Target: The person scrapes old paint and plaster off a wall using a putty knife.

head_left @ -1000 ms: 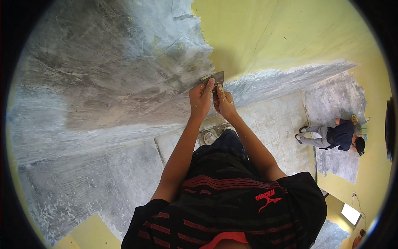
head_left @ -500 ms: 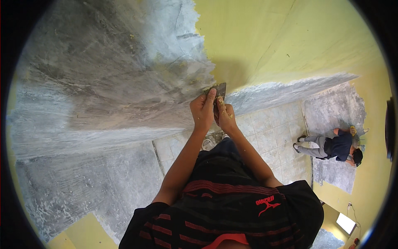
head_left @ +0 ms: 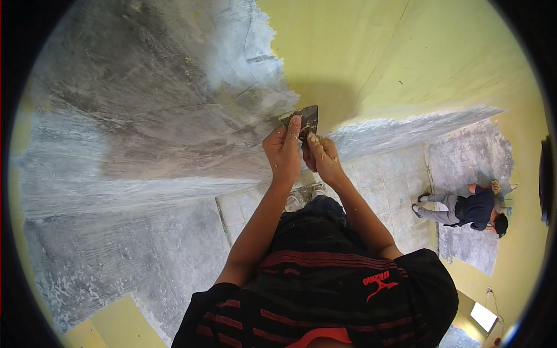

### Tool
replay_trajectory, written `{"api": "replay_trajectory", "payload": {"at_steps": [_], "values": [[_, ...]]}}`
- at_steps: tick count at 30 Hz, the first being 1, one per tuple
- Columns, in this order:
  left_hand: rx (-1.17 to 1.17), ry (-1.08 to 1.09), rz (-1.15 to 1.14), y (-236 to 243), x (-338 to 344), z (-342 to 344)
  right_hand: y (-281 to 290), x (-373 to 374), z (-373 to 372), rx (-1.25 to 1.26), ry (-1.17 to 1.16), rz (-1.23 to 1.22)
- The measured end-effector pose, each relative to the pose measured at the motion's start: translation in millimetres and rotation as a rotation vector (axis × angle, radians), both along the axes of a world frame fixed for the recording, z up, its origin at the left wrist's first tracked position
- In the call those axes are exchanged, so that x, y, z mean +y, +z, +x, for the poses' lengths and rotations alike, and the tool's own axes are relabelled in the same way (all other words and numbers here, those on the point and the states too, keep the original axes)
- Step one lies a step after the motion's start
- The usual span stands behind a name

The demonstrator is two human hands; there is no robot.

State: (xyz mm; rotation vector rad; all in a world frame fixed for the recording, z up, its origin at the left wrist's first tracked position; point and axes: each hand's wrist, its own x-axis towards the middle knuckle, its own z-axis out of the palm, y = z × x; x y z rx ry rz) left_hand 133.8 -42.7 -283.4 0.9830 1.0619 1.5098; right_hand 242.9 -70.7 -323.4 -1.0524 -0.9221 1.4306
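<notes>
A flat metal scraper (head_left: 310, 118), dark and flecked with yellowish paint scrapings, is held up in front of the wall, its wide edge pointing away from me. My left hand (head_left: 282, 148) is closed on its left side, the thumb lying on the blade. At the narrow lower end, my right hand (head_left: 324, 159) has its fingers curled and crumbs of scrapings stuck to them. The handle is mostly hidden by the fingers. Beyond the blade, the wall changes from bare grey plaster (head_left: 191, 124) to yellow paint (head_left: 348, 52) along a ragged edge.
Pale floor tiles (head_left: 374, 191) run along the wall's foot, under my shoes. Off to the right, another person (head_left: 473, 210) in a dark top and grey trousers works at a partly stripped wall. A cable (head_left: 495, 301) hangs near a bright opening (head_left: 483, 316) at lower right.
My right hand has shifted slightly right and down along the scraper, uncovering more of the blade. The scraper has risen a little. My left hand keeps its hold.
</notes>
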Motion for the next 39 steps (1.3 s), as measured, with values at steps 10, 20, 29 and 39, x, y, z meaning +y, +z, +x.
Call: {"api": "replay_trajectory", "payload": {"at_steps": [10, 20, 29, 39], "values": [[0.134, -0.041, -0.089, -64, -4, -18, -69, -18, -9, 0.127, 0.08, -0.151], [0.198, -0.051, -0.053, -64, -3, -22, -74, -18, -17, 0.081, 0.036, -0.133], [0.127, -0.007, 0.028, 5, 0, -9, -21, 10, -12, 0.11, 0.011, 0.04], [0.106, -0.035, -0.101, -75, -3, -19, -79, -15, -16, 0.069, 0.035, -0.159]]}}
